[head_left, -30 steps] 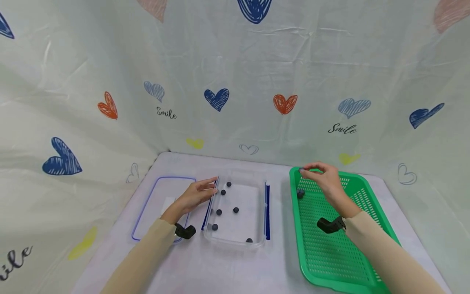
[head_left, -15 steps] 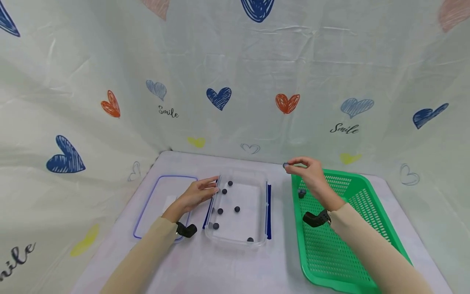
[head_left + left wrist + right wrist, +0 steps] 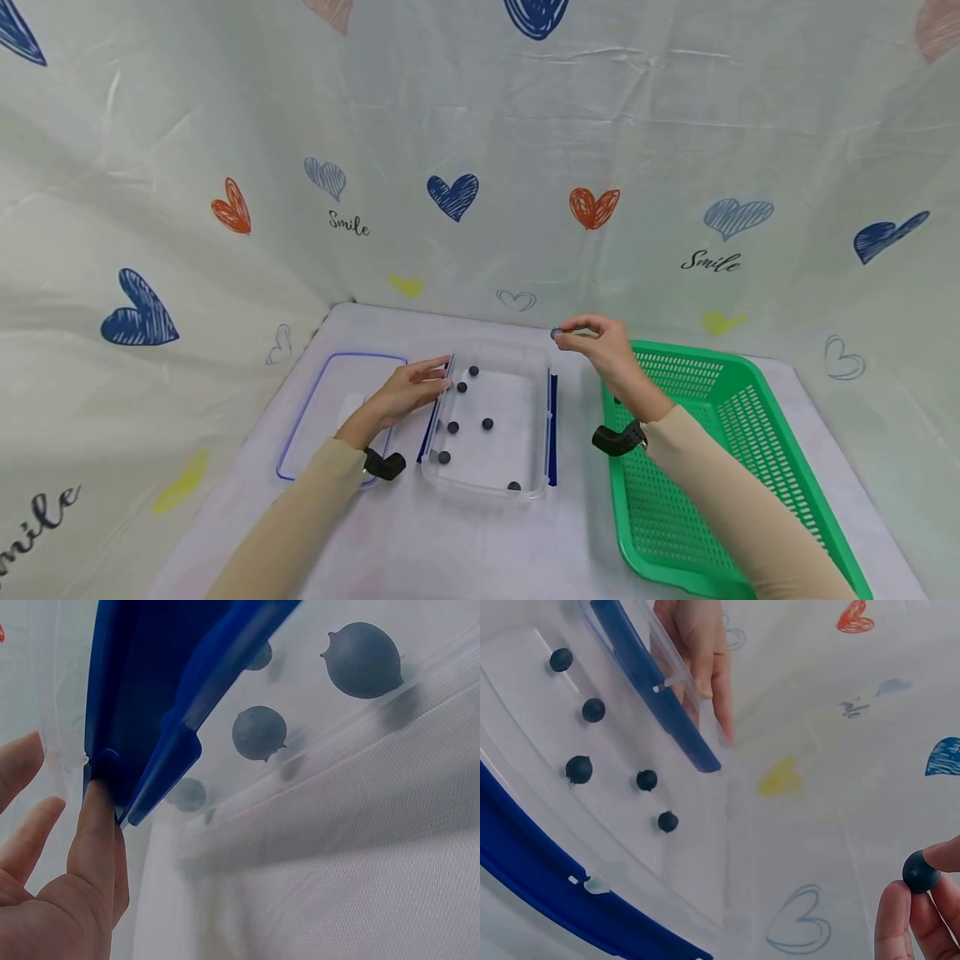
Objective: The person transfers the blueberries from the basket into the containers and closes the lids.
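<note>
My right hand [image 3: 609,354] pinches a small dark blue ball [image 3: 921,871] between thumb and fingertips. It is raised beyond the back right corner of a clear plastic box [image 3: 495,493]. Straight fingers of my left hand [image 3: 405,393] touch the box's left side, by a blue latch [image 3: 165,727] that hangs down. Several similar balls, one of them a dark ball [image 3: 487,424], lie spread over the box floor. In the left wrist view, a nearby ball [image 3: 365,660] shows small pointed nubs.
A green perforated basket [image 3: 626,533] stands to the right, partly covered by my right arm; a dark ball [image 3: 617,400] shows at its left wall. A clear lid with a blue edge [image 3: 300,408] lies left of the box. A printed curtain [image 3: 525,125] rises behind the table.
My right hand has carried the pinched ball left, from over the green basket to near the box's back right corner. My left hand stays at the box's left side.
</note>
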Demonstrator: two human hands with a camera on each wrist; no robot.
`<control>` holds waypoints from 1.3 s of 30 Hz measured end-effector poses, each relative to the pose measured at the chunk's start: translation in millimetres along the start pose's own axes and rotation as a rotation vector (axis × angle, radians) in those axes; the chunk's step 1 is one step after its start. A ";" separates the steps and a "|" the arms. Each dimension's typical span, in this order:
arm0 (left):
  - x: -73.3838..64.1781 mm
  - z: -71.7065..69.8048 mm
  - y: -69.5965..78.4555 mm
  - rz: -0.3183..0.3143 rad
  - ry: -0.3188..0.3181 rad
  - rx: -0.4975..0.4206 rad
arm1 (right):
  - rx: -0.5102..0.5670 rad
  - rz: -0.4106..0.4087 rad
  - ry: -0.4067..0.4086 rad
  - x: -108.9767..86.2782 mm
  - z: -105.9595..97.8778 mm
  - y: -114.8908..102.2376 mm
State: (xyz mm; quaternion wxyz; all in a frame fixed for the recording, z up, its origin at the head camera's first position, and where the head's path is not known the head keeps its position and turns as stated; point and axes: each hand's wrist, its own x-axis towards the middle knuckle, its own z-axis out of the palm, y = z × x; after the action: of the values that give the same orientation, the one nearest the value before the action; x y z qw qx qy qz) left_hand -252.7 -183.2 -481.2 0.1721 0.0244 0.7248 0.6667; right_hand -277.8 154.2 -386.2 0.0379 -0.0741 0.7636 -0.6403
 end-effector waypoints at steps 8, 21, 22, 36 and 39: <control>0.7 0.9 0.3 0.002 0.004 -0.002 | 0.044 -0.007 -0.014 4.0 13.9 5.9; -0.7 2.0 0.0 0.004 0.004 -0.004 | -0.002 0.013 -0.076 4.3 31.8 19.5; -1.1 1.9 0.4 0.005 0.001 -0.006 | -0.005 0.019 -0.079 4.0 33.3 20.7; -1.2 0.5 1.6 -0.001 0.002 -0.010 | -0.017 0.025 -0.064 3.7 40.2 27.5; -0.5 0.0 1.2 -0.003 0.002 -0.009 | -0.035 0.026 -0.058 3.8 37.5 26.3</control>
State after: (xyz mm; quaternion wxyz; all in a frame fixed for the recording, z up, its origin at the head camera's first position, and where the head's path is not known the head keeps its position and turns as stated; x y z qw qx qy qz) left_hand -252.5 -183.1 -480.0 0.1723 0.0219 0.7218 0.6699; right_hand -277.5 121.6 -418.6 0.0670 -0.0830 0.7742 -0.6239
